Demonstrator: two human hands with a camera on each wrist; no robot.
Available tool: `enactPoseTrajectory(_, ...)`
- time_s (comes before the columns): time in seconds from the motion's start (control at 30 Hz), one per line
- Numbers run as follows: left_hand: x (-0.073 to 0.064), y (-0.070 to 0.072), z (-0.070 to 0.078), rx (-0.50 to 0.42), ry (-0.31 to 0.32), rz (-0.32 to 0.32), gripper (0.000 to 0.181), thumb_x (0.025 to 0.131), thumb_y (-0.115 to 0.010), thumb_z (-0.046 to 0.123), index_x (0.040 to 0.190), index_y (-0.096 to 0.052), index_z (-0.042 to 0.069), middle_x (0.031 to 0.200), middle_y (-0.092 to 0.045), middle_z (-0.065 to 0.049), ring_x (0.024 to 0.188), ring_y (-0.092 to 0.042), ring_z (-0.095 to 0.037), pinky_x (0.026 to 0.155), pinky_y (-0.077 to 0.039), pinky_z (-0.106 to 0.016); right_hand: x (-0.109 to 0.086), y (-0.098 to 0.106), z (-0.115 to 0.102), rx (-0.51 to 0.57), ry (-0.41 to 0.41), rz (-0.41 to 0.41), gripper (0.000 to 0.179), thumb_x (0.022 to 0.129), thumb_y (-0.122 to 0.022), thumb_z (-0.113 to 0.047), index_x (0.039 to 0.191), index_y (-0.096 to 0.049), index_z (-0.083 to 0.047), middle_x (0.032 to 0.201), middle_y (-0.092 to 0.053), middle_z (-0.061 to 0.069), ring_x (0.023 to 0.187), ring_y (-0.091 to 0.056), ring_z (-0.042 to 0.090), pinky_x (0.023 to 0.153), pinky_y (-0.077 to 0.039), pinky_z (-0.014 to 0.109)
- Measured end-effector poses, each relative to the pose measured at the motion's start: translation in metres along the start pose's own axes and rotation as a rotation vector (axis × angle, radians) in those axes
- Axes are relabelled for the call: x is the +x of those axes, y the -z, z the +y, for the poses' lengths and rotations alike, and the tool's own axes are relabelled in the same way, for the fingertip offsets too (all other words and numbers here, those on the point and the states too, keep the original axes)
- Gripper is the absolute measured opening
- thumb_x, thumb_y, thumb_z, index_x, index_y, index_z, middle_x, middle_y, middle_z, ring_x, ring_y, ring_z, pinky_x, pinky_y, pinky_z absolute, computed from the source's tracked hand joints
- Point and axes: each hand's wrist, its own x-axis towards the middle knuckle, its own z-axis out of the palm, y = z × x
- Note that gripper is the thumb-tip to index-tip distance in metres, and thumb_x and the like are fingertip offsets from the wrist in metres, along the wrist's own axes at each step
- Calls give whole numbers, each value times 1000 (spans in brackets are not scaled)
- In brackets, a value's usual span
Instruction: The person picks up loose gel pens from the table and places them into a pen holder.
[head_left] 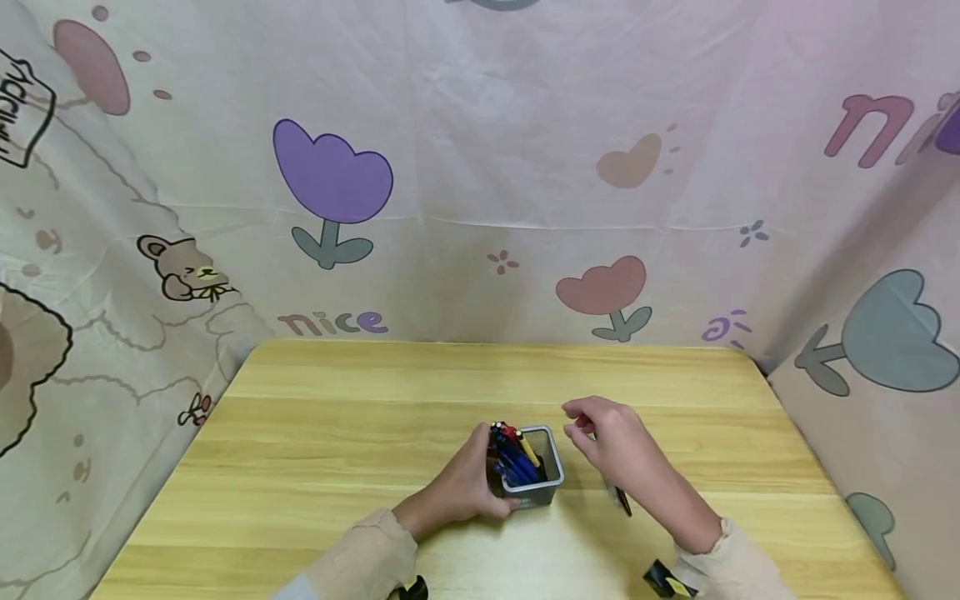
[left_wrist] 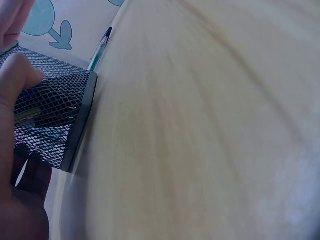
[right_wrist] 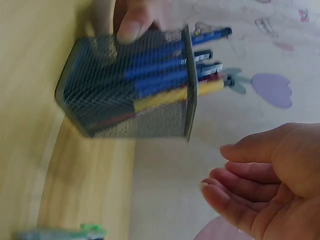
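Note:
My left hand (head_left: 465, 483) grips a black wire-mesh pen holder (head_left: 536, 497) with a grey rim from its left side. Fingers and thumb wrap round the mesh wall (left_wrist: 55, 107) in the left wrist view. Several pens stand leaning inside, mostly blue ones (right_wrist: 160, 72) plus a yellow pen (right_wrist: 207, 88) and some red. To the right of the holder my right hand (head_left: 618, 437) hovers, fingers loosely bent and nothing between them. Beneath it a clear pen with a black end (head_left: 623, 500) lies on the table, partly hidden by that hand; its green part shows in the left wrist view.
The light wood-grain table (head_left: 360, 392) reaches back to a printed cloth backdrop (head_left: 480, 167) with flowers and lettering. More cloth hangs at both sides. A black strap piece (head_left: 666, 578) sits by the right cuff, another dark piece (head_left: 413, 588) by the left.

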Motion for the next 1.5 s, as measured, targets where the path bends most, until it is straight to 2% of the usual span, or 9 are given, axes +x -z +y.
enactPoseTrajectory(0.2,-1,0,0,-3,10,-1,82,64,-91,16,130,-43,14,123,-57,0,110,-59,-11,100,-52,-28,2,0,21,-4,-119,-52,19,88,-77,-3,106,-75,2,92,-77,10,77,-73,16,68,-62,29)
enactPoseTrajectory(0.43,0,-1,-1,-4,0,1,82,64,-91,15,130,-43,14,123,-57,-1,110,-59,-12,100,-53,-28,2,-3,41,-20,-230,-92,24,89,-76,-6,110,-73,4,95,-76,12,83,-73,19,74,-63,34)
enactPoseTrajectory(0.6,0,-1,-1,-13,-2,-1,82,64,-91,14,130,-43,14,124,-58,-1,112,-60,-13,101,-53,-28,2,-7,52,-42,-305,-151,26,89,-75,-7,111,-72,5,95,-75,12,85,-71,20,73,-62,36)
enactPoseTrajectory(1.07,0,-1,-2,-18,-13,-5,82,64,-91,16,131,-43,13,125,-58,-2,113,-60,-12,101,-53,-28,2,-25,82,-79,-392,-289,20,90,-73,-9,106,-72,4,96,-74,12,87,-68,21,76,-60,38)
enactPoseTrajectory(1.27,0,-1,-2,-12,-17,-3,82,64,-92,16,130,-43,13,125,-58,-1,112,-61,-12,101,-53,-27,3,-29,87,-61,-419,-310,20,88,-76,-8,103,-72,3,94,-74,10,87,-69,20,77,-60,39)
enactPoseTrajectory(1.4,0,-1,-2,-6,-16,0,82,64,-92,16,129,-43,14,124,-58,-1,111,-60,-12,100,-53,-27,3,-29,87,-79,-436,-317,16,87,-77,-10,97,-73,2,94,-75,12,80,-64,18,72,-57,37)
enactPoseTrajectory(1.5,0,-1,-2,-2,-18,1,82,64,-92,16,130,-44,13,124,-58,-1,111,-60,-12,100,-53,-28,3,-30,87,-78,-458,-327,10,86,-77,-10,84,-71,-3,90,-71,9,72,-57,17,63,-50,32)
